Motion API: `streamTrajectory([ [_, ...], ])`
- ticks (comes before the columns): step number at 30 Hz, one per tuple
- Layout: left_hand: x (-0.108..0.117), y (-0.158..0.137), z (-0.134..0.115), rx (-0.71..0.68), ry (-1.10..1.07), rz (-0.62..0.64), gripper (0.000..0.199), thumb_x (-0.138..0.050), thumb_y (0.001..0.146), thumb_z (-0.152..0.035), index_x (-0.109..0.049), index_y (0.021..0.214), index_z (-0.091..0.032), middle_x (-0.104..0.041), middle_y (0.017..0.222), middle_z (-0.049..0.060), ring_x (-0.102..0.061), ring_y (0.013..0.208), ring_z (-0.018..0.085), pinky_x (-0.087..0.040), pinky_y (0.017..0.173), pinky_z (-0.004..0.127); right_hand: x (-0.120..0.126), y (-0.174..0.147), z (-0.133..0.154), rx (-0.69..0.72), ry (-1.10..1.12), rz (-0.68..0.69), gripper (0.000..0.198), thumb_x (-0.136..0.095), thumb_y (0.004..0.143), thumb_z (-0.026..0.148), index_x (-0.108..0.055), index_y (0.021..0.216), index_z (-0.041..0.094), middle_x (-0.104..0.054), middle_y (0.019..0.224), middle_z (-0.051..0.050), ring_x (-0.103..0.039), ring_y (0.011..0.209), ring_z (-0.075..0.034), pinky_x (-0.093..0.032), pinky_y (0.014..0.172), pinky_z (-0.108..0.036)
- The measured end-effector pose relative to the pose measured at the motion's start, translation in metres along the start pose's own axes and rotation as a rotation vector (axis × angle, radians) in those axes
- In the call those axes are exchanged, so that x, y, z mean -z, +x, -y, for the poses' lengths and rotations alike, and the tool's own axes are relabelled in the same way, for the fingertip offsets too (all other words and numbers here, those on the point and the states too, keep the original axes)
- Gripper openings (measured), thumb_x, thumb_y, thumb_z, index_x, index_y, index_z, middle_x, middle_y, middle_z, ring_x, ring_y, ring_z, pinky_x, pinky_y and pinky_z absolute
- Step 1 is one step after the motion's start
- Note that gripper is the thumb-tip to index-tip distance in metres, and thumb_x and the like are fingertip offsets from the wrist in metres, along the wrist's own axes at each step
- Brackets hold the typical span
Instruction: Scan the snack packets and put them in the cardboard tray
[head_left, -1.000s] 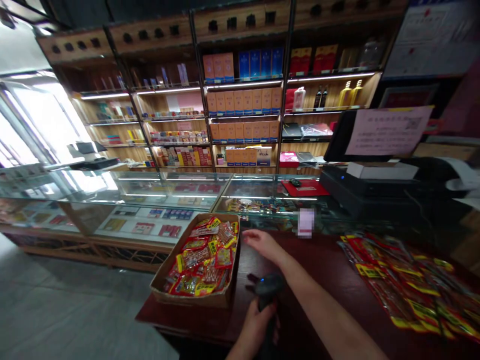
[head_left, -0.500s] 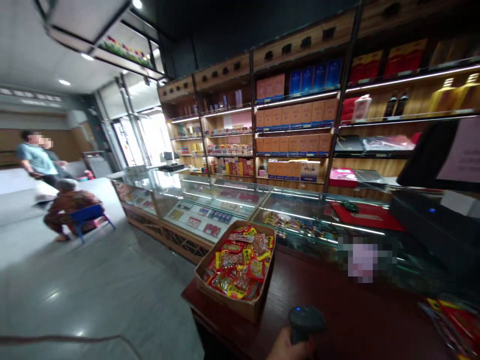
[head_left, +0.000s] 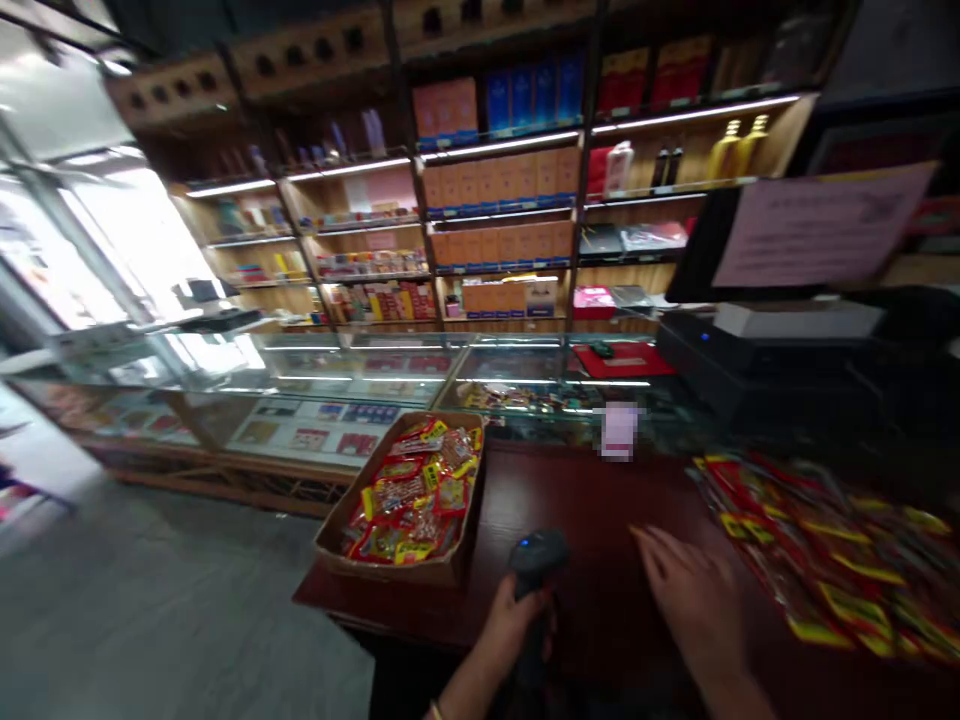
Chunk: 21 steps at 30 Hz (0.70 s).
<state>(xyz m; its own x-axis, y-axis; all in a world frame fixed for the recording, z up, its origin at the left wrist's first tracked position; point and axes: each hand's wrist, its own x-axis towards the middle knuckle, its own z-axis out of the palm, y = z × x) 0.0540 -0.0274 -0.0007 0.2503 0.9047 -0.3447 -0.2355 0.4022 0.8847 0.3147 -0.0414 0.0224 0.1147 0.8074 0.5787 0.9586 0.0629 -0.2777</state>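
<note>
My left hand (head_left: 517,610) is wrapped round the handle of a dark barcode scanner (head_left: 536,560), whose head shows a small blue light. The scanner is held upright above the front of the dark red desk (head_left: 555,500). My right hand (head_left: 694,595) is over the same desk, further right, with its fingers stretched out and nothing visible in them; it is slightly blurred. Just right of that hand lies a spread pile of red and yellow snack packets (head_left: 817,550). A cardboard box (head_left: 461,570) full of similar snack packets (head_left: 420,490) stands left of the scanner.
Behind the desk runs a glass display counter (head_left: 360,370) with goods inside. At the right stands a monitor with a pink paper (head_left: 817,235) on it. A red mat (head_left: 622,360) lies on the glass. Shelves with boxes (head_left: 502,185) and bottles line the back wall.
The view has swung right, so the people at the left have left the picture. My right hand and more of the packet pile have come into view. My left hand still holds the barcode scanner.
</note>
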Motion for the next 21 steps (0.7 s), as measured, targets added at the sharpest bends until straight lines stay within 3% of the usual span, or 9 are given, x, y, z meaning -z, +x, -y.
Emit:
streamTrajectory([
  [3, 0.006, 0.002, 0.002, 0.001, 0.028, 0.023, 0.053, -0.079, 0.063, -0.06, -0.057, 0.088, -0.019, -0.064, 0.051, -0.003, -0.052, 0.034, 0.011, -0.039, 0.035, 0.021, -0.026, -0.01, 0.034, -0.015, 0.008, 0.213, 0.03, -0.05, 0.096, 0.032, -0.075, 0.112, 0.029, -0.076, 0.121, -0.006, -0.069, 0.106, -0.024, -0.045, 0.095, -0.042],
  [5, 0.009, 0.002, 0.002, -0.011, 0.049, 0.032, 0.056, -0.079, 0.064, -0.063, -0.058, 0.09, -0.018, -0.064, 0.052, -0.003, -0.053, 0.035, 0.011, -0.04, 0.035, 0.02, -0.028, -0.014, 0.039, -0.047, 0.039, 0.251, 0.032, -0.053, 0.095, 0.039, -0.071, 0.12, 0.03, -0.072, 0.128, -0.005, -0.066, 0.116, -0.025, -0.041, 0.104, -0.044],
  [8, 0.007, -0.001, -0.003, -0.035, 0.086, 0.051, 0.06, -0.078, 0.064, -0.065, -0.06, 0.093, -0.016, -0.064, 0.052, -0.003, -0.053, 0.035, 0.011, -0.04, 0.035, 0.021, -0.01, -0.026, 0.017, -0.241, -0.036, 0.247, 0.051, -0.052, 0.093, 0.046, -0.059, 0.138, 0.024, -0.06, 0.144, -0.01, -0.054, 0.133, -0.028, -0.036, 0.112, -0.046],
  [11, 0.001, -0.003, -0.012, -0.042, 0.109, 0.089, 0.059, -0.077, 0.066, -0.064, -0.059, 0.095, -0.016, -0.063, 0.052, -0.003, -0.052, 0.035, 0.011, -0.04, 0.035, 0.02, 0.005, -0.041, -0.012, -0.462, -0.182, 0.361, 0.071, -0.057, 0.086, 0.055, -0.053, 0.143, 0.014, -0.051, 0.151, -0.02, -0.042, 0.142, -0.038, -0.034, 0.113, -0.057],
  [13, -0.004, -0.005, -0.017, -0.031, 0.136, 0.099, 0.055, -0.076, 0.067, -0.061, -0.059, 0.093, -0.016, -0.062, 0.052, -0.003, -0.052, 0.035, 0.011, -0.041, 0.035, 0.021, 0.006, -0.049, -0.019, -0.468, -0.183, 0.419, 0.071, -0.063, 0.08, 0.055, -0.057, 0.138, 0.014, -0.05, 0.151, -0.021, -0.038, 0.144, -0.042, -0.029, 0.114, -0.064],
  [15, -0.009, -0.011, -0.022, -0.015, 0.177, 0.091, 0.049, -0.076, 0.068, -0.056, -0.058, 0.09, -0.016, -0.062, 0.052, -0.004, -0.052, 0.035, 0.011, -0.041, 0.035, 0.021, 0.001, -0.055, -0.015, -0.407, -0.073, 0.382, 0.057, -0.066, 0.078, 0.046, -0.062, 0.128, 0.019, -0.054, 0.148, -0.018, -0.042, 0.142, -0.039, -0.03, 0.115, -0.061],
  [18, -0.016, -0.027, -0.027, -0.005, 0.244, 0.091, 0.037, -0.073, 0.071, -0.046, -0.058, 0.088, -0.017, -0.061, 0.054, -0.004, -0.052, 0.038, 0.011, -0.041, 0.037, 0.022, -0.004, -0.052, 0.004, -0.424, 0.197, 0.248, 0.036, -0.058, 0.082, 0.033, -0.063, 0.116, 0.023, -0.064, 0.133, -0.014, -0.061, 0.124, -0.03, -0.047, 0.106, -0.047],
  [21, -0.021, -0.048, -0.035, -0.001, 0.343, 0.116, 0.027, -0.068, 0.076, -0.041, -0.058, 0.086, -0.017, -0.056, 0.05, -0.006, -0.05, 0.038, 0.011, -0.038, 0.038, 0.022, -0.005, -0.039, 0.022, -0.481, 0.476, 0.174, 0.034, -0.053, 0.082, 0.029, -0.061, 0.115, 0.026, -0.07, 0.12, -0.009, -0.068, 0.111, -0.026, -0.053, 0.098, -0.04],
])
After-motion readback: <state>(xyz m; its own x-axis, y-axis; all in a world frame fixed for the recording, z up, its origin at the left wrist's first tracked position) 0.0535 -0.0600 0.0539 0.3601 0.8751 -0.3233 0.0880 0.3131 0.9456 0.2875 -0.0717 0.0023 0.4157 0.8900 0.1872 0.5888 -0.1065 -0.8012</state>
